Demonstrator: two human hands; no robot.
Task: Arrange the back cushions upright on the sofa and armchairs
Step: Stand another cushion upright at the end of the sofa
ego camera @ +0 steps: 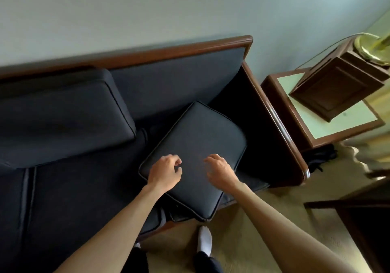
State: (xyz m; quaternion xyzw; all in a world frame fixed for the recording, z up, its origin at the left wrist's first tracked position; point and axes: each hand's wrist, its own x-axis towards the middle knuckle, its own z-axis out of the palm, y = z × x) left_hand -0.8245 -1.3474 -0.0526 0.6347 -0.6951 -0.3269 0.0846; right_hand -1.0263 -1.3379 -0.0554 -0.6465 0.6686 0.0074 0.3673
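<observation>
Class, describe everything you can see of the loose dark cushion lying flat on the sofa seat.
The loose dark square cushion looks like smooth black leather-like material with piped edges and rounded corners. It lies flat and skewed on the right end of the dark wood-framed sofa, its near corner overhanging the seat front. It is not yet upright. The left hand and right hand, fingers curled, are over its near half; contact is unclear.

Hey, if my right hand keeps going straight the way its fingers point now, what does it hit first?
Most likely the flat black leather cushion lying on the seat: the right hand is over it with curled fingers pointing down and forward. Whether the fingertips already touch is unclear from this single view.
</observation>
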